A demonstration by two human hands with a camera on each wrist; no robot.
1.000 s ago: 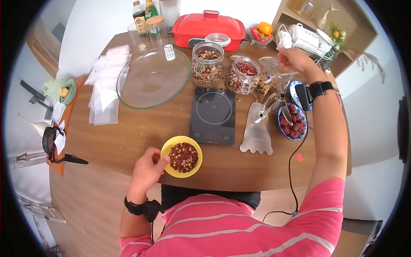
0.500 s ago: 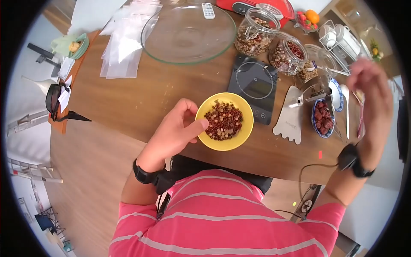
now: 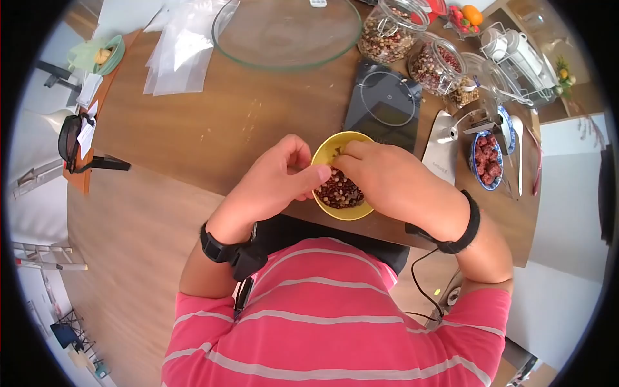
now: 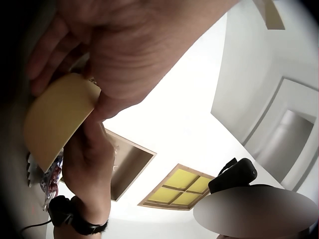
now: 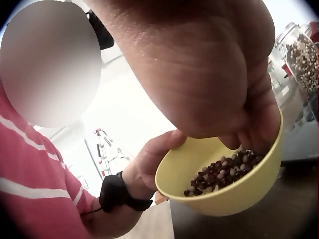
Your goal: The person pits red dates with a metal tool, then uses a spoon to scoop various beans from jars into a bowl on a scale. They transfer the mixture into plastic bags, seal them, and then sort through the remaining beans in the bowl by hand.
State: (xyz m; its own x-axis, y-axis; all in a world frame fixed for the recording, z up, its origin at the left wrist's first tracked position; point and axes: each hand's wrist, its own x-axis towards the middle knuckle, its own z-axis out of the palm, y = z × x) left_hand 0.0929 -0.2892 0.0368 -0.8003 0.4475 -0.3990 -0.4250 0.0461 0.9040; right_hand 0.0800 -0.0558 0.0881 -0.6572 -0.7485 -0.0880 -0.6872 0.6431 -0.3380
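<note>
The left hand (image 3: pixel 274 177) grips a yellow bowl (image 3: pixel 351 215) by its left rim, thumb over the edge. Dark red and pale beans (image 3: pixel 340 192) lie in the bowl. From the right, the right hand (image 3: pixel 393 180) reaches over the rim with bent fingers down among the beans; whether they pinch any is hidden. The right wrist view shows those fingers at the beans (image 5: pixel 224 172) inside the tilted bowl (image 5: pixel 234 199). Seen from the left wrist, the bowl (image 4: pixel 60 117) lies between the left hand's thumb and fingers (image 4: pixel 50 57).
Behind the bowl lies a black scale (image 3: pixel 380 106). Jars of beans (image 3: pixel 390 39), a metal scraper (image 3: pixel 440 145) and a blue-and-white bowl of dark red pieces (image 3: pixel 487 161) stand to the right. A glass basin (image 3: pixel 287 39) and plastic bags (image 3: pixel 177 58) occupy the back left.
The right hand has come from the jars at the right back down into the yellow bowl. The left hand still holds the bowl. The head view has shifted.
</note>
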